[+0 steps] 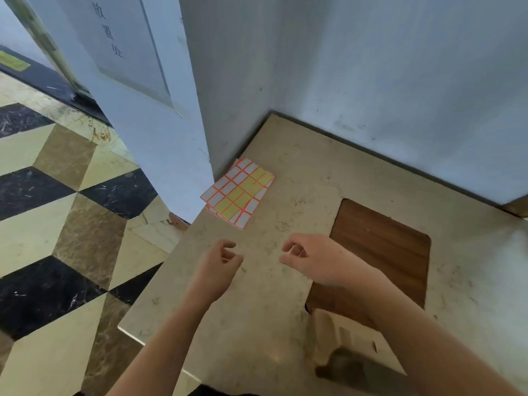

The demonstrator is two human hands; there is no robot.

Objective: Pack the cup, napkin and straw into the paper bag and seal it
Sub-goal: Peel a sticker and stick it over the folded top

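A pale paper bag (353, 340) sits blurred at the lower right of the table, partly behind my right forearm. The cup, napkin and straw are not visible. My left hand (220, 267) hovers over the marble table top (257, 310) with loosely curled fingers and nothing in it. My right hand (311, 260) hovers beside it, a short gap apart, thumb and fingers curled toward each other. A thin pale sliver shows at its fingertips, and I cannot make out what it is. Sheets of white and yellow stickers (238, 192) with orange borders lie beyond both hands.
A dark wooden panel (383, 252) is set into the table top to the right of my hands. White walls close off the table's far and left sides. The table's left edge drops to a patterned tile floor (57, 224).
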